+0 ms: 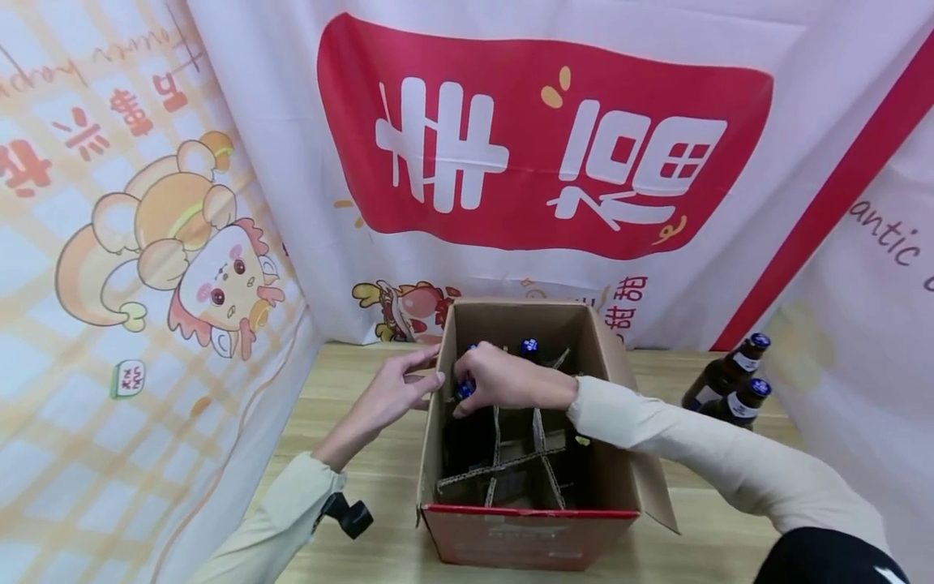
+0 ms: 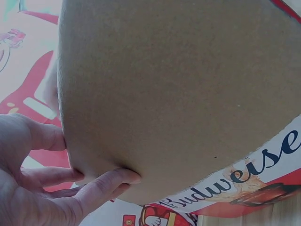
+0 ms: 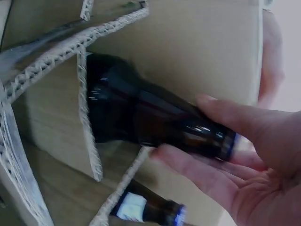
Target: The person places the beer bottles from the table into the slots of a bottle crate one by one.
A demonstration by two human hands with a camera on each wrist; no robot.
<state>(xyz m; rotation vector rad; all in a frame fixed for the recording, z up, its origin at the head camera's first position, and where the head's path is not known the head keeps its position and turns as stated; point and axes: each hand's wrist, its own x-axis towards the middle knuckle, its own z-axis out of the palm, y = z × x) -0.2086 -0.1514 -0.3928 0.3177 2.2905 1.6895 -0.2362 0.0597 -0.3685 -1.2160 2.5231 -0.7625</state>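
An upright cardboard box (image 1: 533,535) with its top open stands on the table, "Budweiser" lettering on its side in the left wrist view. My right hand (image 1: 514,380) reaches inside and grips a dark glass beer bottle (image 3: 164,115) by its neck, near the blue cap. The bottle's lower part is hidden behind a cardboard divider (image 3: 87,117) in the right wrist view. My left hand (image 1: 387,397) holds the box's left side near the far corner; its thumb is at the edge and its fingertips (image 2: 124,175) press into the bare cardboard.
Another capped bottle (image 1: 529,349) stands inside the box, farther back. Two dark beer bottles (image 1: 737,405) stand on the table (image 1: 350,519) to the right. An outer flap (image 1: 657,491) hangs out on the box's right side. Printed cloths (image 1: 620,49) surround the table.
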